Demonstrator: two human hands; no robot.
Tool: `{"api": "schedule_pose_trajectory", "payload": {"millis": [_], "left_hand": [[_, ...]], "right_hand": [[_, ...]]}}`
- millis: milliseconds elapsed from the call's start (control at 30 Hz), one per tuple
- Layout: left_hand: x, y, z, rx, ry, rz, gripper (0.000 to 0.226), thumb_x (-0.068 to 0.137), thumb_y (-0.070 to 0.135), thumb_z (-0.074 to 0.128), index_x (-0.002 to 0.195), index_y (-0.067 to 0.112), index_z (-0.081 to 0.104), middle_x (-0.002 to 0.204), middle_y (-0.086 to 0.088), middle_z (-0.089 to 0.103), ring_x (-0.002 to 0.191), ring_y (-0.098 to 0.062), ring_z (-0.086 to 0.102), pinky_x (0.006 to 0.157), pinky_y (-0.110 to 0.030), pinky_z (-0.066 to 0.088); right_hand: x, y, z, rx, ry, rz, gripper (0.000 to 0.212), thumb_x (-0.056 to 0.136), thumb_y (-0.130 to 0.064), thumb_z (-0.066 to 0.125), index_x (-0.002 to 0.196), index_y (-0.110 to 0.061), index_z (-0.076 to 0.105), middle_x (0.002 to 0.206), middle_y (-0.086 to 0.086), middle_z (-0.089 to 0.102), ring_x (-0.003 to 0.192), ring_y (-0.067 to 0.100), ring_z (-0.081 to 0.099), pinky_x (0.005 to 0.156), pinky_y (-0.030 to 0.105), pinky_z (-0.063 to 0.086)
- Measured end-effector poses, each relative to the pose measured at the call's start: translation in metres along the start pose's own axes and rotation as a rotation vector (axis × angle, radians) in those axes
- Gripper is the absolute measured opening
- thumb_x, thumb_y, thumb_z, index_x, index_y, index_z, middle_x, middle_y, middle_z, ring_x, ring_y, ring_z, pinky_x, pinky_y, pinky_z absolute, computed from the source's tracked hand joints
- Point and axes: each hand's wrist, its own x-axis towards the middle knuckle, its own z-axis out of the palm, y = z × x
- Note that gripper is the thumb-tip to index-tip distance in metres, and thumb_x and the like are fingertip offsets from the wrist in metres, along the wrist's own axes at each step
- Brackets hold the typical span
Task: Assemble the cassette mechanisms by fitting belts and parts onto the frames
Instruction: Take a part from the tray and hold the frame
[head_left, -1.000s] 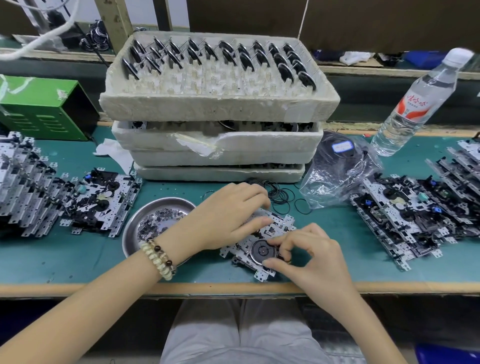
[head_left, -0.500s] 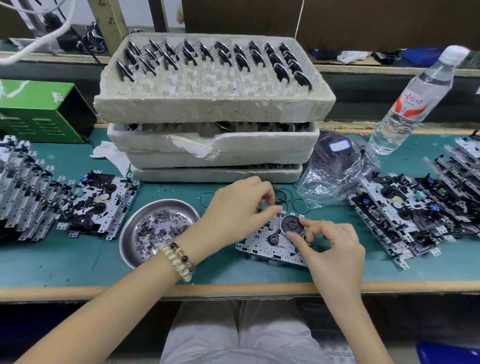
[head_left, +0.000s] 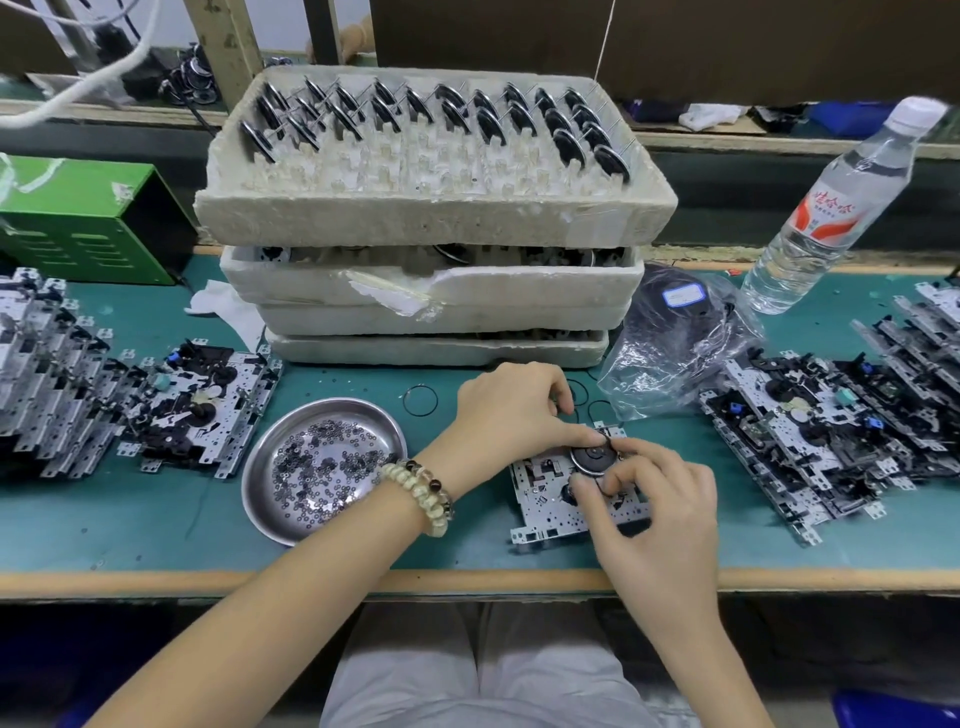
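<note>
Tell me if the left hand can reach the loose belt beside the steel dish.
Probably yes: the belt lies uncovered on the mat beside the left hand, though that hand is busy at the flywheel.

Our left hand (head_left: 511, 410), fingers (head_left: 558, 387) curled, pinches the flywheel (head_left: 589, 460) at its far edge; our right hand (head_left: 657, 499), thumb and forefinger bent, pinches its near side.
</note>
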Motion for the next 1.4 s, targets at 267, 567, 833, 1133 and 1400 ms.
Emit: {"api": "schedule_pose_trajectory", "payload": {"millis": [267, 567, 833, 1133, 1400], "left_hand": [[0.005, 0.003, -0.003, -0.041, -0.046, -0.097, 0.053, 0.057, 0.075, 0.081, 0.078, 0.03, 0.061, 0.081, 0.016, 0.069, 0.086, -0.007, 0.063, 0.077, -0.031, 0.048], [-0.006, 0.005, -0.003, -0.12, -0.018, 0.005, 0.035, 0.07, 0.062, 0.08, 0.093, 0.039, 0.067, 0.085, 0.018, 0.065, 0.084, 0.0, 0.058, 0.072, -0.029, 0.041], [-0.041, -0.009, 0.019, 0.056, 0.205, 0.393, 0.027, 0.099, 0.04, 0.058, 0.121, 0.032, 0.072, 0.125, 0.006, 0.056, 0.114, -0.019, 0.044, 0.097, -0.034, 0.033], [-0.084, -0.041, 0.036, -0.218, 0.526, 0.375, 0.03, 0.099, 0.038, 0.053, 0.105, 0.014, 0.071, 0.112, 0.004, 0.06, 0.112, -0.02, 0.05, 0.101, -0.03, 0.037], [-0.084, -0.042, 0.039, -0.245, 0.568, 0.373, 0.035, 0.101, 0.04, 0.048, 0.116, 0.014, 0.065, 0.115, 0.005, 0.059, 0.116, -0.017, 0.048, 0.103, -0.027, 0.036]], "right_hand": [[-0.029, -0.022, 0.013, -0.078, -0.061, -0.175, 0.023, 0.091, -0.04, 0.053, 0.087, -0.019, 0.063, 0.107, -0.011, 0.059, 0.097, 0.019, 0.045, 0.082, 0.033, 0.031], [-0.019, 0.003, -0.003, -0.183, -0.042, -0.266, 0.031, 0.093, -0.038, 0.053, 0.083, -0.014, 0.068, 0.114, 0.004, 0.06, 0.102, 0.027, 0.045, 0.086, 0.037, 0.035], [-0.011, 0.024, -0.023, -0.107, 0.042, -0.013, 0.025, 0.09, -0.034, 0.055, 0.091, -0.012, 0.067, 0.106, 0.007, 0.056, 0.101, 0.027, 0.046, 0.094, 0.023, 0.028], [0.02, 0.043, -0.053, 0.052, -0.519, 0.187, 0.041, 0.094, -0.044, 0.05, 0.061, -0.022, 0.062, 0.052, 0.01, 0.057, 0.045, 0.014, 0.049, 0.053, 0.026, 0.04], [0.047, 0.037, -0.056, 0.657, -0.624, 0.552, 0.032, 0.084, -0.03, 0.063, 0.06, -0.009, 0.063, 0.053, 0.017, 0.05, 0.032, 0.011, 0.03, 0.036, 0.011, 0.021]]}}
